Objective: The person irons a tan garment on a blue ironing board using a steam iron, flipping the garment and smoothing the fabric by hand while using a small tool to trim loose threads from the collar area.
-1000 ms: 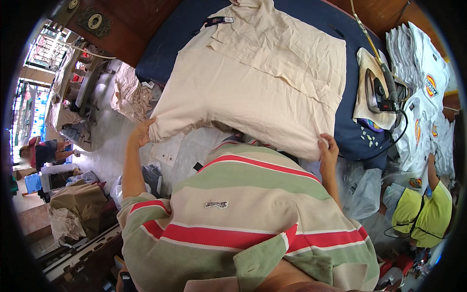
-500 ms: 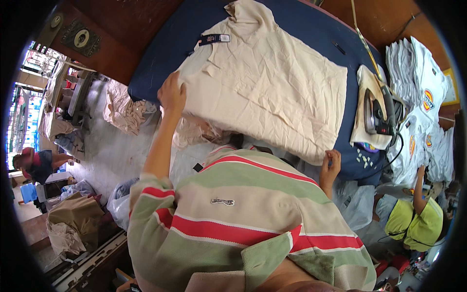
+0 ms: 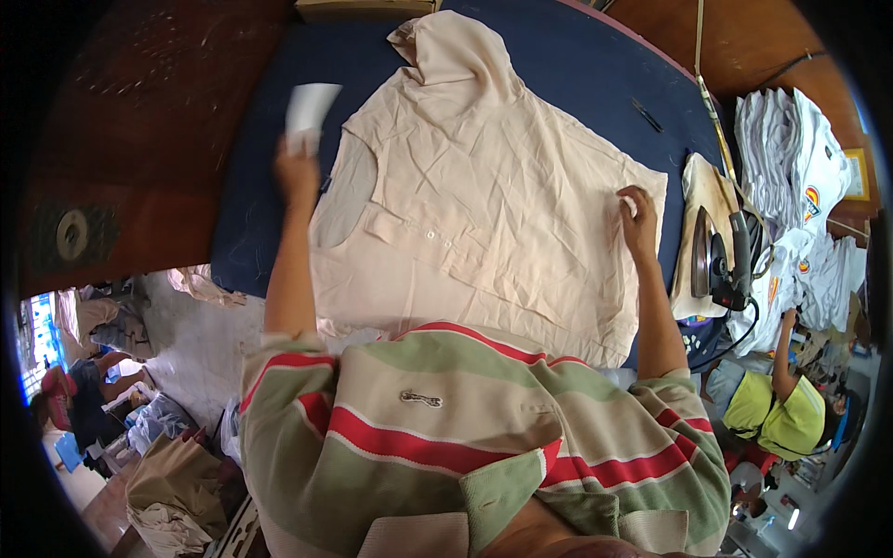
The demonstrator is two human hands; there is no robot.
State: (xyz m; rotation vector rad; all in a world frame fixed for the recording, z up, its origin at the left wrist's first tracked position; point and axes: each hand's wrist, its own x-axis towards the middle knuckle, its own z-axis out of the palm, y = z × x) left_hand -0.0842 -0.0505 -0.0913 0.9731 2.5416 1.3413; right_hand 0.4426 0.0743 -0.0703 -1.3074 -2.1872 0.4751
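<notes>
Left hand (image 3: 297, 175): out at nine o'clock, pinching a blurred white card (image 3: 313, 104)!
Right hand (image 3: 640, 223): at three, fingers curled over the cream garment (image 3: 502, 200); gripping or resting, can't tell.
Cream garment: spread on the navy table (image 3: 249, 223) (our clock's centre).
Creases: seemingly a laying-out step; next move calls for smoothing.
Iron (image 3: 715, 270): past three, apart.

No lettering can be read. The white card (image 3: 313, 110) in the person's left hand (image 3: 297, 175) is blurred (a pale smear); the colourful emblems (image 3: 811, 201) on the white shirts (image 3: 768, 153) at the right are too small to read, as is the bone-shaped patch (image 3: 420, 399) on the near striped shirt (image 3: 484, 414).
</notes>
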